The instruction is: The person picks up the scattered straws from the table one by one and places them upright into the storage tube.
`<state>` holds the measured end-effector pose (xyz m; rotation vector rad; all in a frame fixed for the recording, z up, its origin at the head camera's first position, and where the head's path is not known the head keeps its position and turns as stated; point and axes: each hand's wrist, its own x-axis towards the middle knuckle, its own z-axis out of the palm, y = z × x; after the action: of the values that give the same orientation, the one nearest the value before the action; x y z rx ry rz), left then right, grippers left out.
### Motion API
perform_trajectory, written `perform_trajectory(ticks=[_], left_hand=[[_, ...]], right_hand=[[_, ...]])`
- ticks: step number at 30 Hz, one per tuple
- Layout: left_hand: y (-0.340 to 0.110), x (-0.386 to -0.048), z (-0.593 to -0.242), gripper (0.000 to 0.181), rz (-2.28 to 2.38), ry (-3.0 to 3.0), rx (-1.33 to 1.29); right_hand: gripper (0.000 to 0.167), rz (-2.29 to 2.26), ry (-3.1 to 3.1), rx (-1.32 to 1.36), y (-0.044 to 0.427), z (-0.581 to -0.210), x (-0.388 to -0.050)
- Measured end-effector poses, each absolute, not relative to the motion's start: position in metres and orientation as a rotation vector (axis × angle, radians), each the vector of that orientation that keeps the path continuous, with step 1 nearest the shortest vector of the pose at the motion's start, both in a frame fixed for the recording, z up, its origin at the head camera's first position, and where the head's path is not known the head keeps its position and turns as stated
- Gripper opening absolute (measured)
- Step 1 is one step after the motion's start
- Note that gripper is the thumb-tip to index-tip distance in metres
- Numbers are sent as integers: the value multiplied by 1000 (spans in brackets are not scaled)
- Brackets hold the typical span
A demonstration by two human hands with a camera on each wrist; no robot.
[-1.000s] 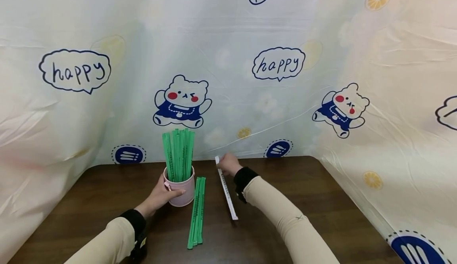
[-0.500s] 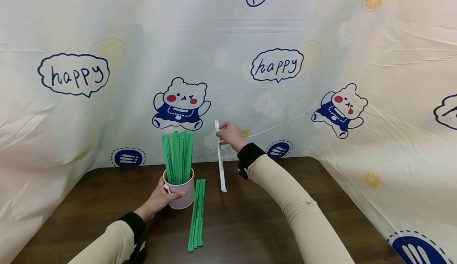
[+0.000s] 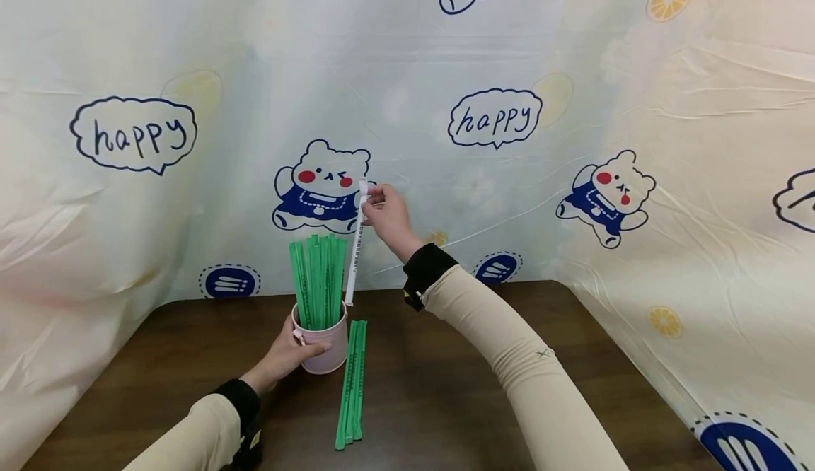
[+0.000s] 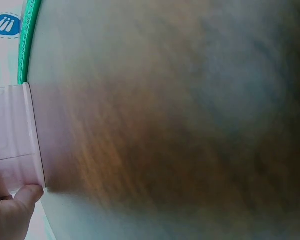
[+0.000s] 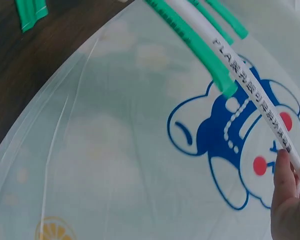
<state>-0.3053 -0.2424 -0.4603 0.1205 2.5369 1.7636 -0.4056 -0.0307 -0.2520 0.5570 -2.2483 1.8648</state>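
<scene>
My left hand (image 3: 283, 354) grips a small pink pail (image 3: 334, 359) from its left side, thumb across the front. Several green paper-wrapped straws (image 3: 318, 280) stand upright in the pail. My right hand (image 3: 390, 222) pinches a white paper-wrapped straw (image 3: 356, 259) near its top end. That straw hangs slightly tilted, its lower end beside the pail's right rim; contact cannot be told. In the right wrist view, dark print runs along the white straw (image 5: 250, 87), and green straws lie behind it. The left wrist view has only part of the pail (image 4: 10, 130) and a thumb (image 4: 27, 196).
A few green wrapped straws (image 3: 351, 386) lie side by side on the dark wooden table (image 3: 446, 379), just right of the pail. A printed curtain (image 3: 407, 68) with bears and "happy" bubbles hangs behind the table's back edge.
My right hand has lifted the white straw off the table and carried it up and left to the pail. My left hand stays on the pail.
</scene>
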Motion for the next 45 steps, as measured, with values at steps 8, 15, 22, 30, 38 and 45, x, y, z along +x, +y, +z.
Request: perform_trajectory(ticks=[8,15,22,30,38,45], left_hand=[[-241,-306,-462,110,1767,2525,120],[-240,-306,-462,110,1761,2532,117],[-240,-306,-464,109,1767,2520,119],[-240,-306,-460,110,1762,2529,118],[-240,-305,-460,109,1770,2526,108],[-240,-304,-462,109,1777,2525,117]], right_hand=[[27,1852,-2234,605,-47,-264,-397],[25,1799,-2310,642,-54,-293,-394],[25,1764,-2371,642,-55,-325,-388],[26,1788,-2368,672,-56,-344,-382],[25,1738,-2385,677,-60,-352,-382],[25,1729,-2379,678,-60,-361,-384]])
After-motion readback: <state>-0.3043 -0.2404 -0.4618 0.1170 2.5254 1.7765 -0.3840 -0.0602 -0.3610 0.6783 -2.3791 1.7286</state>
